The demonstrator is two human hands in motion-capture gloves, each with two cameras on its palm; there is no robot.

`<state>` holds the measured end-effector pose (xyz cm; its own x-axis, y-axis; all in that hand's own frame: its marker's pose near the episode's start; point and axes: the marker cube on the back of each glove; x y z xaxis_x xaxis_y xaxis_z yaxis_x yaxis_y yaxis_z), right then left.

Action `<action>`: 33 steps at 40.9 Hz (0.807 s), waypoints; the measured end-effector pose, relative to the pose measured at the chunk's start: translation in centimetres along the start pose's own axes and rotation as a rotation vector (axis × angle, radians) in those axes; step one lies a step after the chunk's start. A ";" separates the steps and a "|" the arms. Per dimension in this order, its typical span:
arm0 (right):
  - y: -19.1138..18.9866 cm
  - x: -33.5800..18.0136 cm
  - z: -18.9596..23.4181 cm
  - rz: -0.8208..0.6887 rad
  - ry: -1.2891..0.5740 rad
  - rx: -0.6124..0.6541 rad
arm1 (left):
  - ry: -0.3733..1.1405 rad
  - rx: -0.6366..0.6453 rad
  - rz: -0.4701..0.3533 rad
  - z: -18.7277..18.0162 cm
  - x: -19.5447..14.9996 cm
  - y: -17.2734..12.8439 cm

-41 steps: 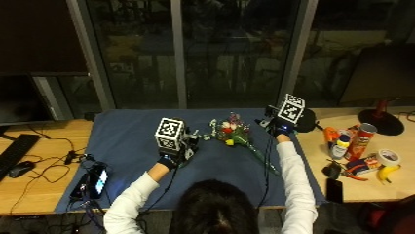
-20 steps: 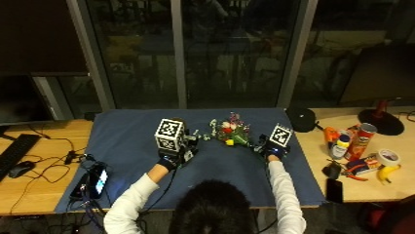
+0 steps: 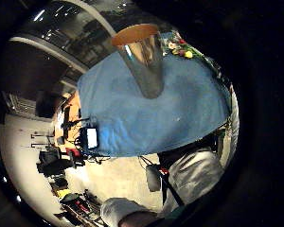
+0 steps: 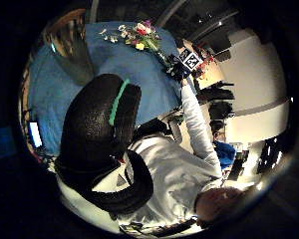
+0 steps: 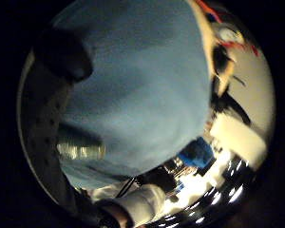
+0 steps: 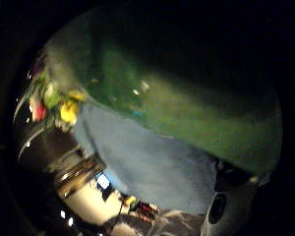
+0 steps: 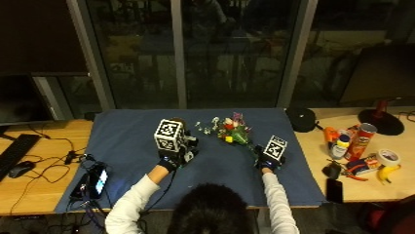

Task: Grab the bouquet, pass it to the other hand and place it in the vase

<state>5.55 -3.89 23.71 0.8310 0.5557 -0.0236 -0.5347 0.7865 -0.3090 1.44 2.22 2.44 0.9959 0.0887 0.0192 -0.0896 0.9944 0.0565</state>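
On the worktop: a blue cloth (image 7: 129, 146) covers the middle part, and the task's things lie on it, in front of the person.
Bouquet: the bouquet (image 7: 232, 131) lies flat on the cloth, its red, yellow and white blooms toward the window and its green stems running back toward the right hand.
Vase: the vase (image 3: 144, 59) stands upright on the cloth just beyond the left hand; in the outside view it is mostly hidden behind that hand. Its wall is shiny and its rim brownish. It stands near the blooms but apart from them.
Left hand: the left hand (image 7: 174, 155) is beside the vase. Its thumb-side palm view shows black gloved fingers (image 4: 97, 129) curled, with nothing seen inside them; whether they touch the vase I cannot tell.
Right hand: the right hand (image 7: 267, 158) is low over the stem end of the bouquet. Its thumb-side palm view is filled with green stems and leaves very close to the palm, blooms at one end. Its fingers do not show, so I cannot tell whether it grips the stems.
Right of the cloth: a red can (image 7: 358, 141), a bottle (image 7: 338, 146), a tape roll (image 7: 387, 157) and a banana (image 7: 387, 173) sit on bare wood.
Left of the cloth: a keyboard (image 7: 16, 148), a mouse (image 7: 21, 168) and a lit phone (image 7: 99, 179).
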 end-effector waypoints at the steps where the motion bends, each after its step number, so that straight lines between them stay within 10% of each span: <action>1: 0.0 0.1 0.0 0.019 -0.006 0.011 | 0.002 -0.001 0.001 0.0 0.1 0.1; 17: 1.3 -2.8 -3.3 -0.169 -0.539 0.276 | 0.189 -0.091 -0.016 1.5 -0.2 -2.2; 33: 10.4 -13.7 -9.8 -0.653 -1.284 0.277 | 1.418 -0.193 -0.066 2.5 6.0 -10.2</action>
<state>-9.92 -5.94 11.46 0.3068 -0.1753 0.9355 -0.2601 0.9300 0.2596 8.26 -7.49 4.50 0.1809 -0.0897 -0.9794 -0.1551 0.9808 -0.1185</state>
